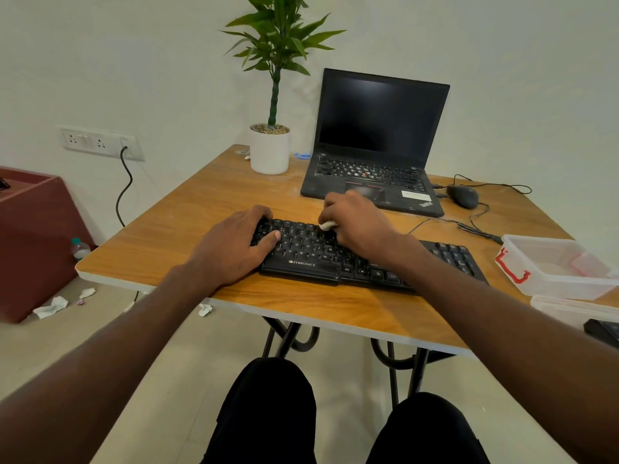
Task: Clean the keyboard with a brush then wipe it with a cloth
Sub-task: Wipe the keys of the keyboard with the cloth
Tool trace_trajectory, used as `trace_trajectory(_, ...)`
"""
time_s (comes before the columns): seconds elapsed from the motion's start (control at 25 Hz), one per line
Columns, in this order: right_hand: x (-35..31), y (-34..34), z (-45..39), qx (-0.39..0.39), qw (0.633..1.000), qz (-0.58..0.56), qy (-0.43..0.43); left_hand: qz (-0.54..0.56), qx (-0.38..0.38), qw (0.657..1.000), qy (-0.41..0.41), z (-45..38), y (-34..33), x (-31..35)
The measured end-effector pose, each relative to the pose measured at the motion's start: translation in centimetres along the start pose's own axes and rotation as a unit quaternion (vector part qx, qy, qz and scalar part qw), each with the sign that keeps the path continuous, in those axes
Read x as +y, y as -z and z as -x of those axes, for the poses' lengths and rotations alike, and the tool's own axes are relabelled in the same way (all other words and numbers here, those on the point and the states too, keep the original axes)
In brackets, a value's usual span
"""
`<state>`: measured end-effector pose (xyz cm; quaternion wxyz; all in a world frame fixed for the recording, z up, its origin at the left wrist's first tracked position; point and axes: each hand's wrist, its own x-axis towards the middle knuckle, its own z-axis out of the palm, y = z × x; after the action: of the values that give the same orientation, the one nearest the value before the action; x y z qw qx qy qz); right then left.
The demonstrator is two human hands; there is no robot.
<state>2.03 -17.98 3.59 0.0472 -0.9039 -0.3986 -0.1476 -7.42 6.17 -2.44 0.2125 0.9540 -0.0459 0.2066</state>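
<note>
A black keyboard (308,256) lies on the wooden table (207,202) in front of me. My left hand (234,246) grips its left end, thumb lying across the keys. My right hand (355,222) is curled over the upper middle rows and holds a small white thing (327,225), only a tip of which shows under the fingers; I cannot tell whether it is a cloth or a brush. My right forearm hides part of the keyboard's right half.
An open black laptop (378,135) stands behind the keyboard, a potted plant (270,149) to its left, a mouse (464,195) with cables to its right. Clear plastic boxes (552,266) sit at the table's right edge. Crumpled tissues (50,307) lie on the floor.
</note>
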Motion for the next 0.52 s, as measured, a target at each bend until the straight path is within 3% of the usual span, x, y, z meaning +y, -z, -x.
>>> trace_trajectory(0.16,1.2,0.6,-0.5,-0.029,0.999,-0.009,-0.042,-0.002,0.005,1.0,0.0,0.0,-0.1,-0.1)
trace_trajectory(0.32,1.1,0.9,1.8,-0.015,0.999,-0.005,0.047,-0.003,0.005,1.0,0.003,0.0,-0.1,-0.1)
trace_trajectory(0.52,1.5,0.9,2.8,0.021,1.0,-0.014,0.019,0.0,0.0,1.0,0.002,0.1,0.0,0.1)
